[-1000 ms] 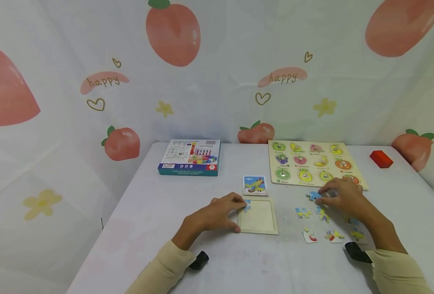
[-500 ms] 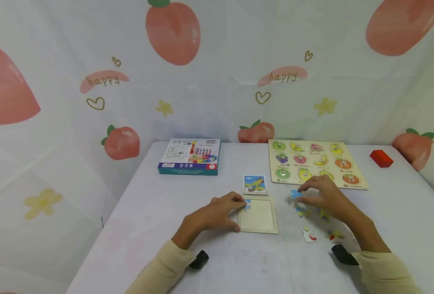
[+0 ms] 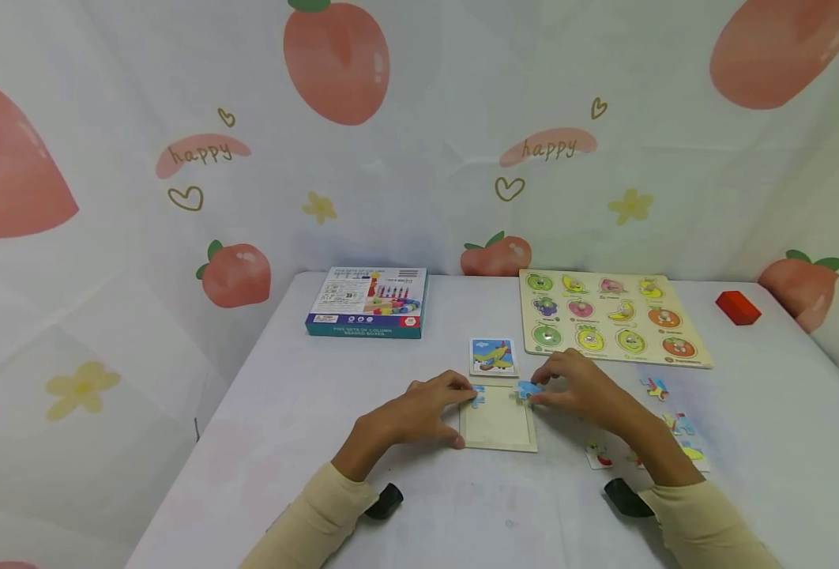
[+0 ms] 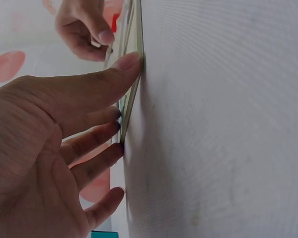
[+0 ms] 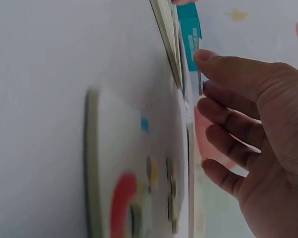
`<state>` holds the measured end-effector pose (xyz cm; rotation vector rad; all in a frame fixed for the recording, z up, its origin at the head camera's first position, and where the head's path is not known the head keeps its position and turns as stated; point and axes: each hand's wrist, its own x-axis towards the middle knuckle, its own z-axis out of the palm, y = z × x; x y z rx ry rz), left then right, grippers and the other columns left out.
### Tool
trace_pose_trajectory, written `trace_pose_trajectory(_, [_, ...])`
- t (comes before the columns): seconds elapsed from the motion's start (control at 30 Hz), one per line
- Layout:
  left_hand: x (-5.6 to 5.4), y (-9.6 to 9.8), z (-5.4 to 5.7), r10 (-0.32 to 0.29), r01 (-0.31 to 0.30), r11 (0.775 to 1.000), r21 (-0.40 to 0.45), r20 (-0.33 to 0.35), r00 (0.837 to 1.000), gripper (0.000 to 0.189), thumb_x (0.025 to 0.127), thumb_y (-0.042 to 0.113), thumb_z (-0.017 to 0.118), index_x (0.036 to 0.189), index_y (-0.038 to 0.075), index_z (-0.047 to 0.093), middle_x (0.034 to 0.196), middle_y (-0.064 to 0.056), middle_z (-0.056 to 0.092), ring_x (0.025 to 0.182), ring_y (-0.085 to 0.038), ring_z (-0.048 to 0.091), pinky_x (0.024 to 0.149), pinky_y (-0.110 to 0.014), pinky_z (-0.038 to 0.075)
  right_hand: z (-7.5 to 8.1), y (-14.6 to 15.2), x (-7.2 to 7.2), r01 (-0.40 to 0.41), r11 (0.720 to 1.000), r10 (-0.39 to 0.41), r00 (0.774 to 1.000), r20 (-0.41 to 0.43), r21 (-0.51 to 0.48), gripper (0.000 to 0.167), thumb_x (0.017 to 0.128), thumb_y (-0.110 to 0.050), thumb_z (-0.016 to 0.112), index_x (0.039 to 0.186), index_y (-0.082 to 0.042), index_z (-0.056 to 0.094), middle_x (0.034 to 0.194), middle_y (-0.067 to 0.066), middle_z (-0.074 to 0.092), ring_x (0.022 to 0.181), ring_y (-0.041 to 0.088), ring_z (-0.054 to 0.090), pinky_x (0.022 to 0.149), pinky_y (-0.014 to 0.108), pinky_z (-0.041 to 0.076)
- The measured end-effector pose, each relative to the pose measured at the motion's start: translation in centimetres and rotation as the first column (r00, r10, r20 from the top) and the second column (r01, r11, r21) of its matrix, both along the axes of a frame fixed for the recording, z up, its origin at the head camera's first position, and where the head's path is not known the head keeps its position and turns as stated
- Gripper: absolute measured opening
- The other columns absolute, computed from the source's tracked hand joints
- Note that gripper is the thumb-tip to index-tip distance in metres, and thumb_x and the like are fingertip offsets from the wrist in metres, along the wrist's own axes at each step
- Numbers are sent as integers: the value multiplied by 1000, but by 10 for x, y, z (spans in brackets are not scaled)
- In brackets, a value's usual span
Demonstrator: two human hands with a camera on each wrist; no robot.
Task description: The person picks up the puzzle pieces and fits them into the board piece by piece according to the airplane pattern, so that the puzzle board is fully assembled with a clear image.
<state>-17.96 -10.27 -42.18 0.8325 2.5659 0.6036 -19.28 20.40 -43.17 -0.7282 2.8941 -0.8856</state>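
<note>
A shallow wooden puzzle tray (image 3: 501, 423) lies on the table, with one blue jigsaw piece (image 3: 478, 395) in its far left corner. My left hand (image 3: 419, 416) rests along the tray's left side, thumb at the near corner and fingertips at the far end by that piece. In the left wrist view the thumb and fingertips touch the tray's edge (image 4: 131, 106). My right hand (image 3: 590, 397) pinches another blue jigsaw piece (image 3: 526, 390) between thumb and forefinger over the tray's far right corner; the right wrist view shows this piece edge-on (image 5: 200, 82), raised off the table.
Loose jigsaw pieces (image 3: 679, 424) lie to the right, partly hidden by the right arm. An airplane picture (image 3: 493, 357) sits behind the tray. Farther back are a fruit puzzle board (image 3: 604, 316), a boxed bead set (image 3: 366, 304) and a red block (image 3: 738, 308).
My right hand has carried the blue jigsaw piece leftward from the loose pieces to the tray's far right corner. The left hand has stayed in place on the tray.
</note>
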Motion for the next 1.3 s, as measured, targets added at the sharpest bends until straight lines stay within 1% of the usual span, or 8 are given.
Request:
trace_pose_trajectory(0.2, [0, 0, 1, 7, -7, 1000, 5, 18, 1000, 78, 89, 34, 88, 158, 20, 54, 156, 2, 48, 148, -19, 44, 119, -47, 36, -1, -19, -2, -54, 998, 55, 998, -23, 14, 20, 90, -30, 85, 103, -15, 80, 98, -9, 72, 102, 19, 58, 92, 44, 50])
trace_pose_trajectory(0.37, [0, 0, 2, 3, -3, 1000, 0, 22, 1000, 77, 89, 35, 87, 158, 20, 54, 155, 2, 48, 148, -19, 43, 119, -47, 36, -1, -31, -2, -73, 997, 73, 996, -43, 20, 17, 91, -28, 84, 101, -15, 80, 99, -8, 71, 101, 19, 57, 92, 45, 50])
trace_pose_trajectory(0.57, [-1, -1, 1, -10, 10, 1000, -2, 10, 1000, 77, 90, 37, 86, 157, 20, 54, 156, 2, 48, 149, -18, 43, 119, -47, 36, -1, -43, -4, -76, 996, 78, 996, -41, 46, 20, 90, -30, 86, 100, -14, 80, 99, -6, 69, 100, 18, 58, 92, 44, 51])
trace_pose_trajectory(0.8, [-2, -2, -2, -19, 19, 1000, 4, -2, 1000, 76, 90, 37, 86, 157, 20, 54, 155, 3, 48, 148, -17, 43, 119, -47, 36, -1, -52, -4, -49, 996, 50, 999, -11, 78, 20, 89, -28, 86, 100, -12, 80, 101, -2, 71, 102, 21, 58, 93, 46, 51])
trace_pose_trajectory(0.93, [-2, -2, -2, -22, 22, 1000, 3, -6, 1000, 76, 90, 37, 86, 157, 19, 54, 155, 3, 48, 148, -17, 44, 118, -47, 36, -1, -53, -4, -48, 996, 49, 999, -5, 75, 21, 89, -29, 87, 101, -12, 81, 100, -2, 71, 100, 20, 59, 92, 45, 52])
trace_pose_trajectory(1.03, [-1, -2, -1, -24, 24, 1000, 0, -8, 1000, 76, 90, 37, 86, 157, 19, 54, 155, 3, 48, 148, -17, 44, 118, -47, 37, -1, -53, -3, -55, 996, 54, 998, 9, 66, 23, 89, -29, 87, 104, -11, 81, 100, -2, 70, 100, 19, 58, 90, 43, 52])
trace_pose_trajectory(1.17, [-1, -2, 0, -26, 26, 1000, -1, -8, 1000, 76, 90, 37, 86, 157, 19, 55, 155, 3, 48, 148, -17, 44, 118, -47, 37, 0, -52, -2, -65, 996, 64, 998, 24, 57, 23, 90, -25, 86, 108, -11, 82, 102, -2, 70, 100, 18, 58, 88, 41, 51])
trace_pose_trajectory(1.3, [0, -2, 1, -26, 26, 1000, 2, -9, 1000, 75, 90, 36, 86, 156, 18, 55, 155, 3, 48, 147, -17, 45, 118, -47, 37, -1, -53, -3, -62, 996, 60, 998, 26, 62, 21, 92, -24, 84, 109, -12, 82, 100, -3, 69, 98, 17, 57, 87, 41, 48])
